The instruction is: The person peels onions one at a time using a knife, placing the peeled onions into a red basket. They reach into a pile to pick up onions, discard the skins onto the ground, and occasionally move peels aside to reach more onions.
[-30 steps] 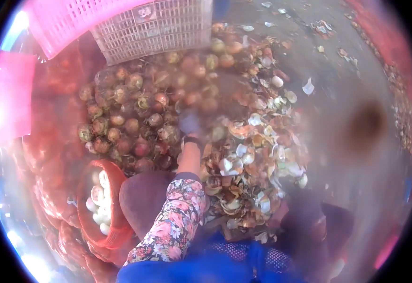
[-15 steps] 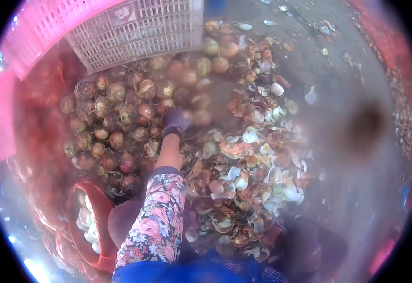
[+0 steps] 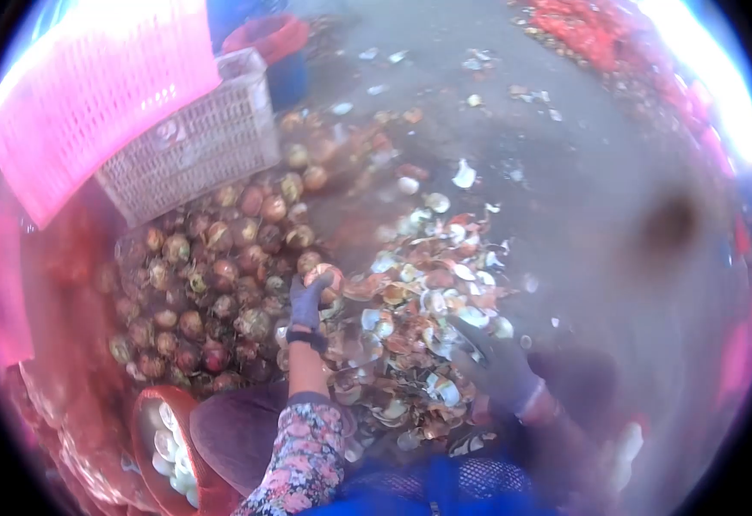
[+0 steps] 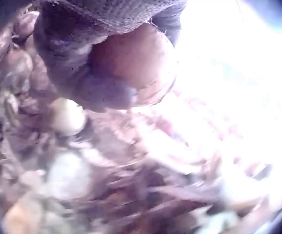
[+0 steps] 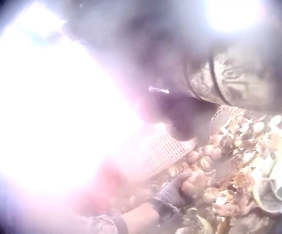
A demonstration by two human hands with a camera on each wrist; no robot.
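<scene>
- Floral sleeve [image 3: 303, 456]: on your left forearm, lowest in the head view.
- Red basin [image 3: 146, 404]: just left of that sleeve, holding white peeled pieces [image 3: 168, 443].
- Right hand [image 3: 496, 365]: gloved, low at the near right edge of the heap of peelings [image 3: 419, 314]. It is too blurred to tell how its fingers lie or whether they hold anything.
- Left hand [image 3: 305, 303]: gloved, with fingers [image 4: 106, 92] curled round one round brown fruit [image 3: 324, 279]. The left wrist view shows the fruit cupped against the glove.
- Round brown fruit: lifted in your left hand, between the peelings and the pile of unpeeled fruit [image 3: 204, 284], just above both.
- Pile of unpeeled fruit: left of your left hand, many pieces lying close together (reddish-brown skins).
- White crate [image 3: 191, 150]: behind the pile, touching its far edge.
- Pink crate [image 3: 83, 95]: beyond and left of the white one, tilted.
- Grey floor [image 3: 565, 172]: far right, strewn with stray peel scraps.
</scene>
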